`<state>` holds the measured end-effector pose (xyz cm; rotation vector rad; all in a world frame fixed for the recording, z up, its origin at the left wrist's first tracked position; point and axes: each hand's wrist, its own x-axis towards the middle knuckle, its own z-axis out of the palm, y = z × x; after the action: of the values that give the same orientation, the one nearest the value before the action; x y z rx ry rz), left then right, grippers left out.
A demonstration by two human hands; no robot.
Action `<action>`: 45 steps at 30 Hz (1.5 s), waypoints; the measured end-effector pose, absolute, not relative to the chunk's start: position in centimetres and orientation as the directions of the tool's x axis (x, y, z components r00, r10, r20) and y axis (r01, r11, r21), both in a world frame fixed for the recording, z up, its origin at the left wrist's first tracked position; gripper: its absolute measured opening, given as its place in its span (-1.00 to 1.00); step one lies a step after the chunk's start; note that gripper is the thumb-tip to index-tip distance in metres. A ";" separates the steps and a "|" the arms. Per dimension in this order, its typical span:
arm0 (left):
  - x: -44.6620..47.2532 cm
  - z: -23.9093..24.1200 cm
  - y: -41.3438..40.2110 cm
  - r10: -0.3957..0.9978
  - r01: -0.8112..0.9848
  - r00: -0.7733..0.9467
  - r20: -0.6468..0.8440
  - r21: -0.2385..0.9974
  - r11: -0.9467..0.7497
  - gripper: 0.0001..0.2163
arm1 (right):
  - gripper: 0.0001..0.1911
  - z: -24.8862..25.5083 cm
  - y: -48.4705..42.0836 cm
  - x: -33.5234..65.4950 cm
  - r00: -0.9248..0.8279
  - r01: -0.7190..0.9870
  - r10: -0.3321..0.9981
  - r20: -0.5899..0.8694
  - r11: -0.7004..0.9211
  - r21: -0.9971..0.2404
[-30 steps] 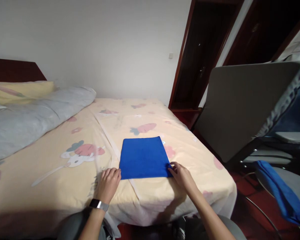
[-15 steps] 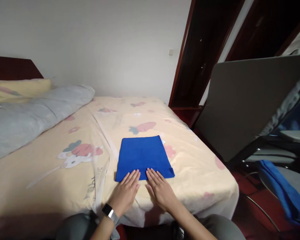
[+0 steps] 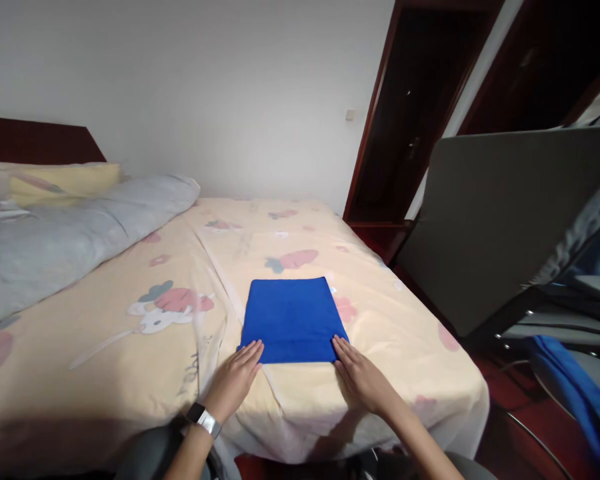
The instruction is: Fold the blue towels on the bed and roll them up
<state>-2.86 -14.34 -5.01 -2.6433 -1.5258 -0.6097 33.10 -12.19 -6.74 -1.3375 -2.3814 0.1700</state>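
A: Moved apart since half a second ago: left hand (image 3: 235, 381) and right hand (image 3: 363, 377) were side by side at the middle of the near edge of the blue cloth (image 3: 293, 320), now spread to its two near corners.

B: Gripping anything?

A: No. Both flat, fingers stretched out and together, palms down, nothing pinched. Left fingertips (image 3: 254, 349) just touching the cloth's near left corner; right fingertips (image 3: 339, 343) touching its near right corner. Flat like that probably to press the fold and smooth the edge outward rather than to lift.

B: And the cloth itself?

A: Folded into a neat rectangle, lying flat on the yellow bedsheet (image 3: 130, 360), close to the near edge of the bed, likely kept there for easy reach. Carrot print (image 3: 294, 259) just beyond the cloth's far edge.

B: Anything else around the cloth?

A: Grey duvet (image 3: 70, 233) well off to its left, grey chair back (image 3: 500, 213) to its right, more blue fabric (image 3: 573, 393) draped further right. Watch (image 3: 203, 418) on the left wrist.
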 end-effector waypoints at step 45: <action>-4.4 -5.0 -9.6 0.963 0.551 -0.170 0.210 0.831 -0.084 -0.71 | -0.59 -3.7 -6.8 33.9 0.047 0.576 0.996 0.075 0.034 -0.817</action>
<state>-4.40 -9.59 -4.98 -2.2328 -2.3633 -1.6048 33.93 -6.77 -3.71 -1.6254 -1.6118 0.7593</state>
